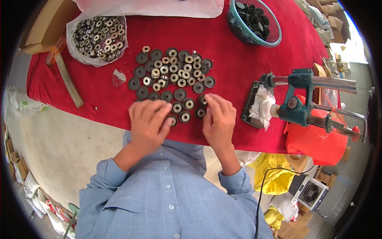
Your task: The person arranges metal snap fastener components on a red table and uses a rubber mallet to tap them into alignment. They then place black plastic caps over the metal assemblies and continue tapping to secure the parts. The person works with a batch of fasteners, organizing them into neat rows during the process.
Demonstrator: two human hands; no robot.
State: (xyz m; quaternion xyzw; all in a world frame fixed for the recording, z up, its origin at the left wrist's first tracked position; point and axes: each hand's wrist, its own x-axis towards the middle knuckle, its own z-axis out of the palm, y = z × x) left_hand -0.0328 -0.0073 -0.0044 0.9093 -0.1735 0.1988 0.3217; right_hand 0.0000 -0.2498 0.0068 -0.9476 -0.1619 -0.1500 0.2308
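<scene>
left hand (pixel 149 120) palm down at the near left edge of the group, wrist angled inward from its blue sleeve (pixel 113 170), fingers bent and slightly parted over the black caps (pixel 180 94); cannot tell whether it grips one. right hand (pixel 220 119) upright from the wrist, fingers curled forward, fingertips and thumb beside two ring-filled caps (pixel 201 113) at the near right edge; grip cannot be told. caps and loose metal rings (pixel 166 60) lie clustered on the red cloth (pixel 109 103), mostly beyond both hands.

Light blue shirt (pixel 215 207), faintly lined, with pale round buttons (pixel 171 207) and a chest pocket (pixel 128 200)
</scene>
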